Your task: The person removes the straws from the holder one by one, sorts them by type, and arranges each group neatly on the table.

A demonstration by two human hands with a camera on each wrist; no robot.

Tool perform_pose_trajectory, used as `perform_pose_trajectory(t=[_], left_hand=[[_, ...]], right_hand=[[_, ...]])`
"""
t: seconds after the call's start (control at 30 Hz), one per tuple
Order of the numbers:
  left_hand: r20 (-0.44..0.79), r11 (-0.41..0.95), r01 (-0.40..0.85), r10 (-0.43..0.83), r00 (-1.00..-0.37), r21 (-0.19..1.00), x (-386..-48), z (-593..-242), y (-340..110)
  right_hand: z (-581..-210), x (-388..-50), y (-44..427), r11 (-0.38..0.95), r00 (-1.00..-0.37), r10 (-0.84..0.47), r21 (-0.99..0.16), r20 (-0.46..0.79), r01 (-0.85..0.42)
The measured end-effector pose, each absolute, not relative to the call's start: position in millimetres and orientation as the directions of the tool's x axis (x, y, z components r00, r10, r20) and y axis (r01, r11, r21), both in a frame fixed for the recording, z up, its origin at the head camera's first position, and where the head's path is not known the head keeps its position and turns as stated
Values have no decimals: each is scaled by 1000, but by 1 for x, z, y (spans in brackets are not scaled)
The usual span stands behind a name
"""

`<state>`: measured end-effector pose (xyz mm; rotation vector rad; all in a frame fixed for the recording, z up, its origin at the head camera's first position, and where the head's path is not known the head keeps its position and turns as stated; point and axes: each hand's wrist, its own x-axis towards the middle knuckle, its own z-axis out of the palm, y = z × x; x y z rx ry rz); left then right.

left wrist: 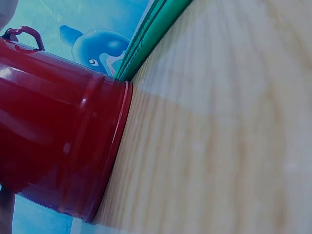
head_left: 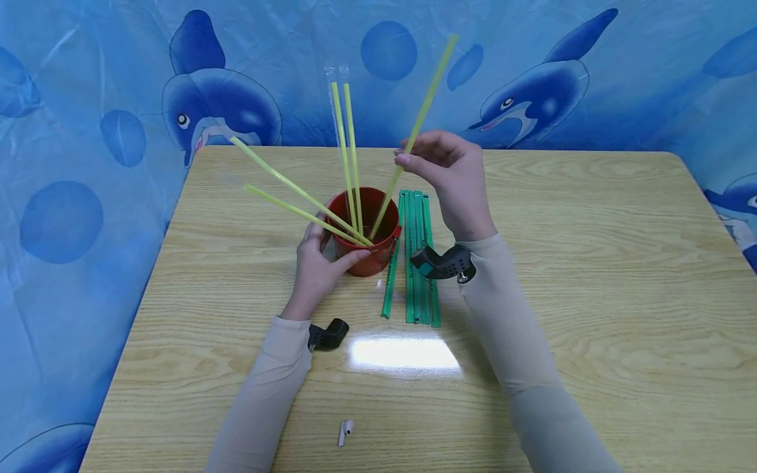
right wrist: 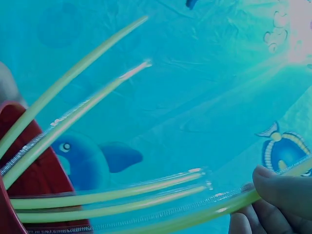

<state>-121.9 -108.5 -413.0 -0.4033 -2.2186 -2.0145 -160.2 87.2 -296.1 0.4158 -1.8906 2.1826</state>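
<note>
My left hand [head_left: 316, 266] grips the near left side of a small red bucket [head_left: 371, 264], thumb on the front and fingers behind. The bucket stands upright on the table. Between thumb and fingers, my right hand [head_left: 454, 177] pinches a long yellow straw [head_left: 426, 103] in a clear wrapper, its lower end inside the bucket. Two other yellow straws [head_left: 351, 131] rise nearly upright from the bucket, and two more [head_left: 278, 173] lean out to the left. The right wrist view shows the pinched straw [right wrist: 229, 202] running from the bucket to the thumb.
Several thin green strips [head_left: 418, 263] printed with dark marks lie side by side, right of the bucket. A white earbud [head_left: 345, 430] lies near the table's front. Behind the wooden table [head_left: 591, 276] hangs a blue dolphin-print sheet [head_left: 307, 39].
</note>
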Motion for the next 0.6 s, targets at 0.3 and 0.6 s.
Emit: perform_pose_trajectory(t=[0.3, 0.6], left_hand=[[281, 62, 289, 118, -952, 955, -121, -413, -108], [286, 68, 294, 116, -951, 953, -120, -413, -109]], right_hand=[[-291, -149, 103, -152, -896, 33, -884, 442, -442], [-286, -136, 117, -202, -870, 74, -847, 488, -492]])
